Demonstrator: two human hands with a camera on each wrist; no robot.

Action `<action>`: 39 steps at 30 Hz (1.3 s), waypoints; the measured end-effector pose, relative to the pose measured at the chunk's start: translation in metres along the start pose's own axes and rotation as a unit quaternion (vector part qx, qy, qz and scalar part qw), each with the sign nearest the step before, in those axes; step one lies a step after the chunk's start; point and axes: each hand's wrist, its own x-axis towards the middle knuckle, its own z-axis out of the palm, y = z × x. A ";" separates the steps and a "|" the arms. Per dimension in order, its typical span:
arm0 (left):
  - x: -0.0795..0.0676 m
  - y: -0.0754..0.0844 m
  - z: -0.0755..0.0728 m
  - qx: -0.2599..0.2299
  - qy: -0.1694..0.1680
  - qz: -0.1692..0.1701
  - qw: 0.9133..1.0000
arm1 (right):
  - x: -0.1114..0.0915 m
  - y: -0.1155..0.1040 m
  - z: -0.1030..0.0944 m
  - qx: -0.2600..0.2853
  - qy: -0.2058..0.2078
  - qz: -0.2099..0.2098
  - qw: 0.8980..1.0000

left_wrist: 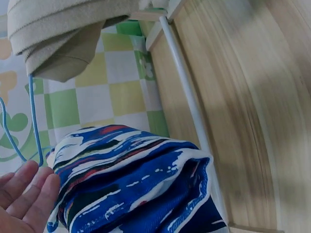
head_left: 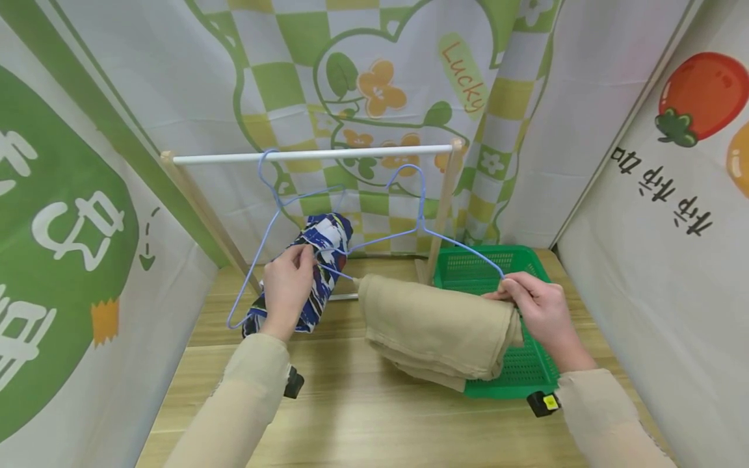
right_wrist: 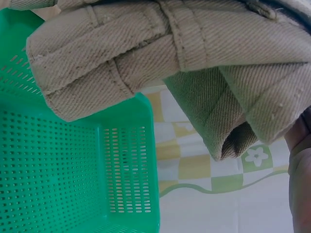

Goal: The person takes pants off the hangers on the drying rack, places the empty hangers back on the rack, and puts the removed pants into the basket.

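Note:
My left hand [head_left: 288, 283] pinches the left end of a blue wire clothes hanger [head_left: 420, 224]. At its other end, my right hand [head_left: 543, 315] grips the hanger beside a folded khaki garment [head_left: 435, 318], which looks like trousers. The khaki cloth hangs over the hanger's lower bar, and the hook points up, apart from the rod. In the left wrist view, my left fingers [left_wrist: 34, 194] are next to a blue, white and black patterned garment [left_wrist: 131, 179]. That garment hangs from a second blue hanger [head_left: 277, 205] on the rack.
The rack's white rod [head_left: 351, 155] spans two wooden posts, with a lower bar near the tabletop [head_left: 351, 416]. A green perforated basket [head_left: 529, 253] stands at the right, partly behind the khaki garment. Printed curtains [head_left: 374, 39] enclose the back and sides.

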 end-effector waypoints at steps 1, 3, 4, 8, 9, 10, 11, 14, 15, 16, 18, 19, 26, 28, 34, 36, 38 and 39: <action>0.000 -0.001 0.000 0.007 0.000 -0.002 1.000 | 0.000 0.000 0.000 0.000 0.000 0.002 1.000; 0.000 -0.002 0.000 0.016 -0.009 -0.009 1.000 | 0.000 0.000 -0.001 0.003 -0.001 0.003 1.000; 0.001 -0.002 0.000 0.020 -0.018 -0.014 1.000 | 0.000 0.000 -0.001 0.004 -0.001 0.001 1.000; 0.001 -0.003 0.001 0.016 -0.069 -0.039 0.997 | 0.000 0.001 -0.001 0.008 -0.002 -0.002 1.000; 0.001 -0.003 0.001 0.003 -0.083 -0.048 0.995 | -0.001 0.001 -0.002 0.006 -0.002 -0.001 1.000; 0.002 -0.003 0.001 -0.014 -0.096 -0.059 0.993 | -0.001 0.002 -0.002 0.008 -0.002 0.001 1.000; 0.002 -0.003 0.000 -0.036 -0.108 -0.073 0.991 | -0.001 0.002 -0.002 0.006 -0.002 0.004 1.000; 0.004 -0.004 -0.001 -0.126 -0.139 -0.125 0.974 | -0.003 0.003 -0.003 0.008 -0.004 0.018 1.000; 0.004 -0.004 -0.001 -0.158 -0.147 -0.140 0.966 | -0.003 0.003 -0.004 0.010 -0.005 0.022 1.000; 0.004 -0.005 -0.001 -0.186 -0.153 -0.152 0.959 | -0.003 0.003 -0.004 0.013 -0.007 0.025 1.000; 0.004 -0.005 -0.001 -0.237 -0.163 -0.169 0.943 | -0.003 0.003 -0.004 0.024 -0.011 0.030 0.999; 0.005 -0.005 0.000 -0.260 -0.166 -0.174 0.935 | -0.003 0.003 -0.004 0.032 -0.014 0.032 0.999; 0.004 -0.013 -0.002 -0.340 -0.203 -0.206 0.895 | -0.004 0.002 -0.004 0.073 -0.027 0.045 0.996; 0.003 -0.016 -0.002 -0.353 -0.214 -0.207 0.887 | -0.004 0.001 -0.004 0.078 -0.032 0.048 0.995; 0.002 -0.020 -0.002 -0.372 -0.247 -0.192 0.874 | -0.004 0.002 -0.005 0.088 -0.044 0.061 0.993; 0.002 -0.021 -0.002 -0.372 -0.255 -0.184 0.873 | -0.004 0.002 -0.005 0.083 -0.046 0.068 0.993; 0.002 -0.023 -0.003 -0.366 -0.261 -0.177 0.876 | -0.005 0.001 -0.006 0.078 -0.049 0.076 0.993; 0.002 -0.023 -0.003 -0.362 -0.266 -0.172 0.877 | -0.005 0.001 -0.007 0.076 -0.051 0.078 0.993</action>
